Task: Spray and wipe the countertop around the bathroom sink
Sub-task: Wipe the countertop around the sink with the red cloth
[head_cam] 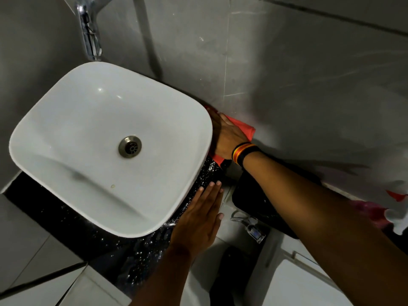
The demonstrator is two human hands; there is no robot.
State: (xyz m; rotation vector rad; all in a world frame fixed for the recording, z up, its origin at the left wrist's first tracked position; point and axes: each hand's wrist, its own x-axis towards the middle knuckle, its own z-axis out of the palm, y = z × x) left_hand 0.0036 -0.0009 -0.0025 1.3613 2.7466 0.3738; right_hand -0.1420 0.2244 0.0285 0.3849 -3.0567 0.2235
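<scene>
A white vessel sink (72, 120) sits on a black speckled countertop (123, 259) wet with droplets. My right hand (228, 138) presses a red cloth (246, 129) flat on the counter in the narrow gap between the sink's right side and the grey wall. Part of the cloth is hidden under the hand and behind the sink rim. My left hand (199, 219) lies flat with fingers together on the counter's front right corner, holding nothing. No spray bottle is in view.
A chrome faucet (90, 34) comes down from the wall above the sink's far left. Below the counter's right edge are a black bin (254, 199), a chrome valve (251, 226) and a white toilet tank (295, 283). Grey tiled wall lies close on the right.
</scene>
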